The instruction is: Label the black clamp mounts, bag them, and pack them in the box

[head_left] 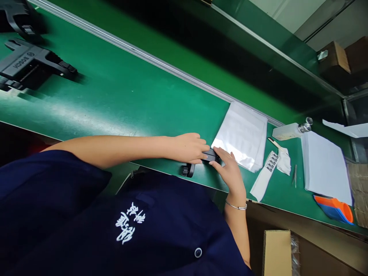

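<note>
Left hand [189, 147] covering black part [188, 169], right hand [228, 168] touching, grip prob. unclear

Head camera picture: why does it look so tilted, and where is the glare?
Head view: the green table runs slanted across the frame; pale glare streaks it lower left; the plastic bags shine white; both hands on the black part look sharp; the top stays dark.

On the worktop [120, 92], a small part [198, 163] lay at the near edge between both hands, touching a stack of bags [243, 134] to its right. Farther right sat a bottle [290, 131], then paper sheets [324, 166].
</note>
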